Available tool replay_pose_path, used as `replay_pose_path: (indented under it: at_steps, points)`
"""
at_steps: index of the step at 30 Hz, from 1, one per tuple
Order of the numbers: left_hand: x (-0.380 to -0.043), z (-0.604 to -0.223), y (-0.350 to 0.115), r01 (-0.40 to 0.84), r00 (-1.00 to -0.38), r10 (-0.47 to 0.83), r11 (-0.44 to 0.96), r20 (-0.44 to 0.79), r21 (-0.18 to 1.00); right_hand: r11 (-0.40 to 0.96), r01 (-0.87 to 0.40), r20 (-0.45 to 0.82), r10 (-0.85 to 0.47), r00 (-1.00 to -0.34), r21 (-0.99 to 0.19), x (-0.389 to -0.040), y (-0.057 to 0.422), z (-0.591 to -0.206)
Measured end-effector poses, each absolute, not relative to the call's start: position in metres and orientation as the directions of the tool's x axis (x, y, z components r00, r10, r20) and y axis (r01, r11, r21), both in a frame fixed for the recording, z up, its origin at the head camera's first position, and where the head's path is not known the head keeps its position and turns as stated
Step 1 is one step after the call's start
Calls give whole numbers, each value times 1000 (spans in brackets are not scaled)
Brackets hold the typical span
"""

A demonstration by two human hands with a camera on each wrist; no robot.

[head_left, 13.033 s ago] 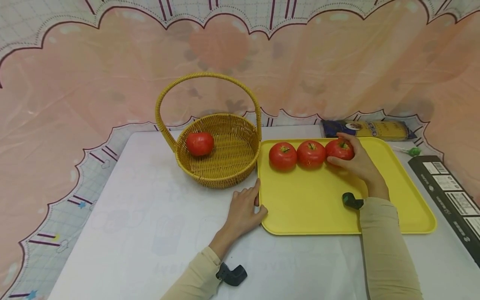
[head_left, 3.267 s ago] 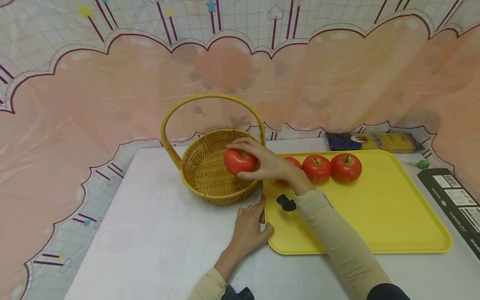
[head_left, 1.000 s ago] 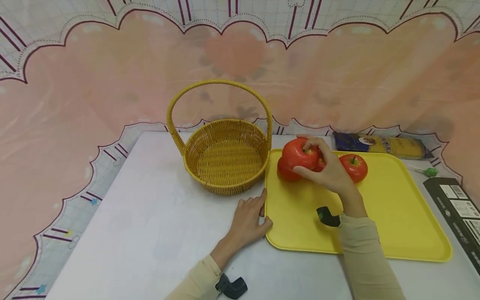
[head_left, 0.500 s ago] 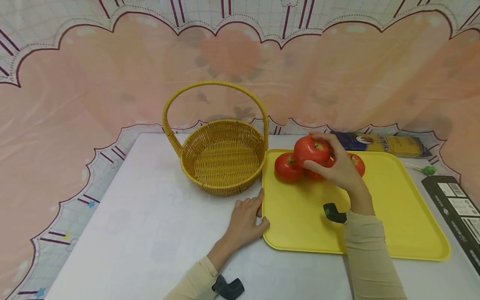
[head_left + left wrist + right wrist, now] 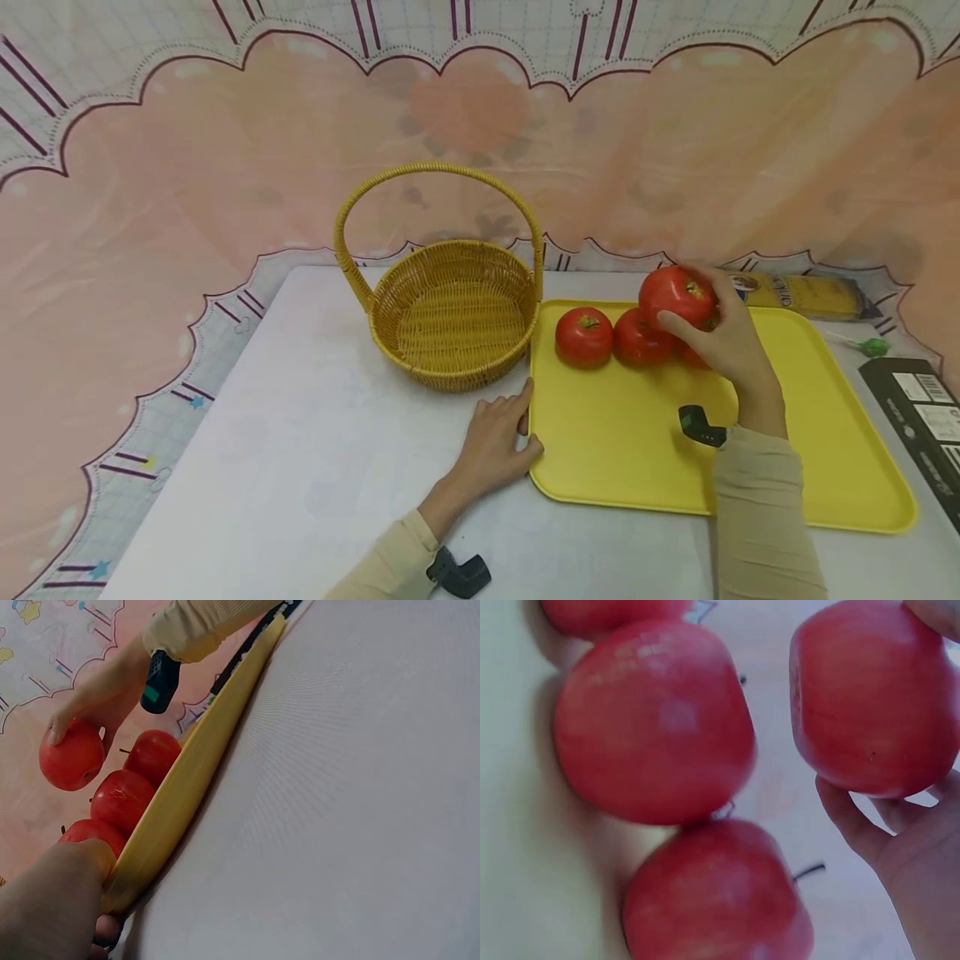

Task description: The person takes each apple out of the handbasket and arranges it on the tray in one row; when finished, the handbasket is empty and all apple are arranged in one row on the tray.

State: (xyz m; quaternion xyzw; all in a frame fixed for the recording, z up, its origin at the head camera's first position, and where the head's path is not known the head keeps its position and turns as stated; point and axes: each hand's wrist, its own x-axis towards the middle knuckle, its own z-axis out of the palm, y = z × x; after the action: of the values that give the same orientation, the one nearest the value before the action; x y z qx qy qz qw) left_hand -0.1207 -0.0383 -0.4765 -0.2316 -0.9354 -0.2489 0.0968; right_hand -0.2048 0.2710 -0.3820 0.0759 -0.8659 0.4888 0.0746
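My right hand (image 5: 723,329) holds a red apple (image 5: 677,296) between thumb and fingers, raised over the right end of a row of apples. In the right wrist view the held apple (image 5: 874,697) is apart from those on the tray. The row has a left apple (image 5: 584,337), a middle apple (image 5: 641,340) and a right apple (image 5: 692,357), mostly hidden by the hand. They sit along the back of a yellow tray (image 5: 615,442). At the tray's left edge my left hand (image 5: 491,442) grips the rim, thumb over it, fingers outside in the left wrist view.
Left of the tray stands a yellow wicker basket (image 5: 457,325) with a tall arched handle. Behind the tray lies a yellow-and-blue packet (image 5: 802,296). A green lollipop (image 5: 873,347) and a black box (image 5: 915,408) lie to the right. A patterned cloth (image 5: 300,167) hangs behind.
The right hand has taken an apple out of the basket and carried it right, past the left and middle apples. The left hand stays at the tray's edge.
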Motion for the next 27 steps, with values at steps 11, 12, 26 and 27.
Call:
replay_pose_path:
  at_steps: [11, 12, 26, 27]
  points:
    - [-118, -476, -40, 473, -880, 386, 777, 279, 416, 520, -160, 230, 72, -971, -839, -199, 307, -389]
    - [-118, -476, -41, 471, -880, 387, 780, 274, 412, 521, -155, 234, 89, -968, -840, -198, 310, -390]
    - [-118, -476, -40, 472, -880, 394, 785, 265, 400, 463, -133, 267, 239, -934, -876, -191, 333, -390]
    - [-117, -475, -40, 471, -881, 392, 786, 266, 401, 457, -139, 274, 244, -930, -878, -191, 333, -390]
